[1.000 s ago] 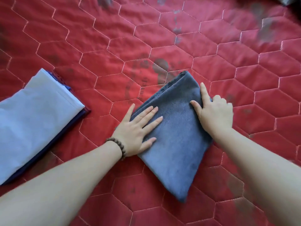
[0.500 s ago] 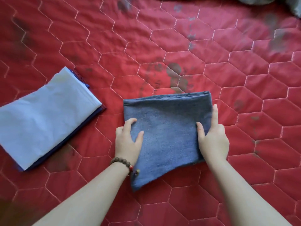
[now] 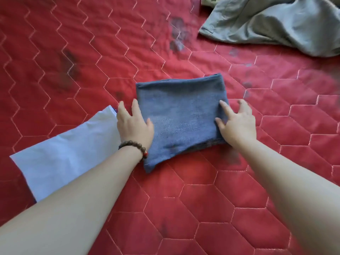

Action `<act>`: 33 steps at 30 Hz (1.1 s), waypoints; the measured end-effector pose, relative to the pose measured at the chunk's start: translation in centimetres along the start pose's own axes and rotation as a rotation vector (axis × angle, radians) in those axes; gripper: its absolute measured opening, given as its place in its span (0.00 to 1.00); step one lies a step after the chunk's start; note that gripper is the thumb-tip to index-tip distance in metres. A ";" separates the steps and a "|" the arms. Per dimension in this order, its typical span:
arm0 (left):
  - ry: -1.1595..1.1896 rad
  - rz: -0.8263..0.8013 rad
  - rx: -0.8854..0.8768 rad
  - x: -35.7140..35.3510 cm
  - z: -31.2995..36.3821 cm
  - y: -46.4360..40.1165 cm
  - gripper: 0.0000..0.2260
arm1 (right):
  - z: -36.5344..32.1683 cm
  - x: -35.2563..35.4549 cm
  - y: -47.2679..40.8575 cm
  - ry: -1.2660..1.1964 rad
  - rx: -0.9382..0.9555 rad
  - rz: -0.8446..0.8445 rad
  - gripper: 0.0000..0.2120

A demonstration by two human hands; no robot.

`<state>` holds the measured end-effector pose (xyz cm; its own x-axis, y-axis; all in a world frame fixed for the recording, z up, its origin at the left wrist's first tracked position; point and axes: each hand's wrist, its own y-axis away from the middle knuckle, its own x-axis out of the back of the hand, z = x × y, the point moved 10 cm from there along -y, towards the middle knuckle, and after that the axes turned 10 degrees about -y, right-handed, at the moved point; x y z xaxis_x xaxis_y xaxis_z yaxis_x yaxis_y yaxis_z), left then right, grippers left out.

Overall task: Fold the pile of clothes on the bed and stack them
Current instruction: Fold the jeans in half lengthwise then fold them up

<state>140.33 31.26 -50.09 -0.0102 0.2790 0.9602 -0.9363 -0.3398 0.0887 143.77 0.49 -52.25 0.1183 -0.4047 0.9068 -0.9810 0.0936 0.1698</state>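
Bed cover: we see a red quilted bedspread (image 3: 77,57) stitched in hexagons; everything lies on it.
Folded piece: the blue-grey cloth (image 3: 181,116) sits mid-bed as a flat folded rectangle, fold edge on the far side.
Stack: a pale blue folded garment (image 3: 68,157) lies to the left, its near end partly hidden by our left forearm.
Unfolded clothes: a grey-green garment (image 3: 276,24) lies crumpled at the far right, well apart from the cloth.
Left hand: our left hand (image 3: 133,124) grips the cloth's left edge, thumb on top, fingers curled along the side; a bead bracelet (image 3: 133,146) is on the wrist.
Right hand: our right hand (image 3: 236,124) holds the right edge, fingers slightly spread, thumb on top of the cloth.
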 end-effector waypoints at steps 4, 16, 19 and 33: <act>-0.181 -0.008 -0.297 -2.3 4.7 -1.9 0.33 | -5.2 -0.3 -2.3 0.159 0.290 0.069 0.30; -0.393 -0.124 -0.347 -8.8 5.8 -4.4 0.37 | -5.0 -5.2 -5.3 0.193 0.189 0.082 0.34; -0.380 -0.139 -0.335 -8.9 5.8 -4.6 0.37 | -5.0 -5.2 -5.8 0.179 0.189 0.059 0.35; -0.170 -0.004 -0.404 -5.7 16.2 -6.7 0.33 | -2.2 1.2 -7.5 -0.404 0.217 -0.061 0.28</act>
<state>152.37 17.40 -51.82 0.0196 0.1165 0.9930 -0.9987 0.0490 0.0139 151.59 1.29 -51.60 0.1497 -0.7299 0.6669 -0.9887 -0.1166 0.0942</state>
